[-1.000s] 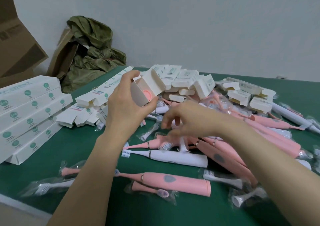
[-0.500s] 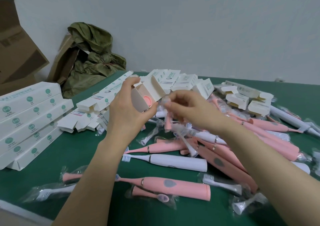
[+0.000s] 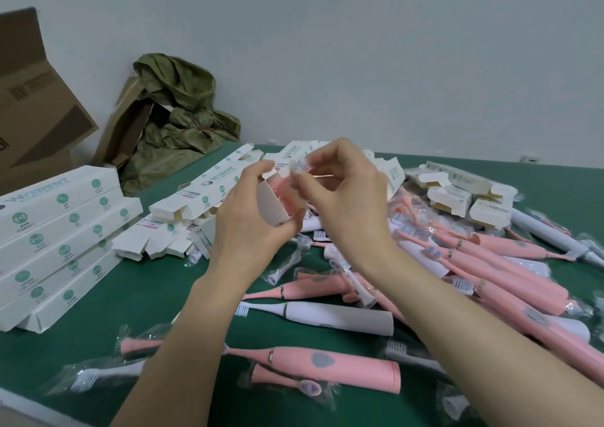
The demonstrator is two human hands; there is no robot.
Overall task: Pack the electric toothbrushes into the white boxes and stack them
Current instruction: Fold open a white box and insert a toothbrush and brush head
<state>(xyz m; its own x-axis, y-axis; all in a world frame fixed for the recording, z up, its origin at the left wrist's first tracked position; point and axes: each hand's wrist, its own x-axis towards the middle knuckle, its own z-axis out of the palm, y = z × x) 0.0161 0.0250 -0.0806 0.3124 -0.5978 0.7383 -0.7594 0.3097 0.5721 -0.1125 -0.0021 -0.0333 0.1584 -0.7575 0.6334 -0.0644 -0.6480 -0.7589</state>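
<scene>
My left hand [image 3: 251,224] grips an open white box [image 3: 271,206] raised above the green table [image 3: 147,283]; a pink toothbrush end shows inside its mouth. My right hand [image 3: 346,204] pinches a clear-wrapped brush head [image 3: 299,167] right at the box opening. Several pink toothbrushes [image 3: 327,366] and a white toothbrush [image 3: 330,317] lie loose below my arms. A stack of closed white boxes [image 3: 55,240] stands at the left.
Open empty white boxes [image 3: 196,194] lie in a heap behind my hands, with more of them [image 3: 464,194] at the right. Bagged spare brush heads [image 3: 98,372] are scattered near the front edge. Cardboard cartons [image 3: 36,106] and a green cloth [image 3: 183,116] stand beyond the table's far left.
My right hand has risen from the pile with a wrapped brush head and brought it to the mouth of the box in my left hand.
</scene>
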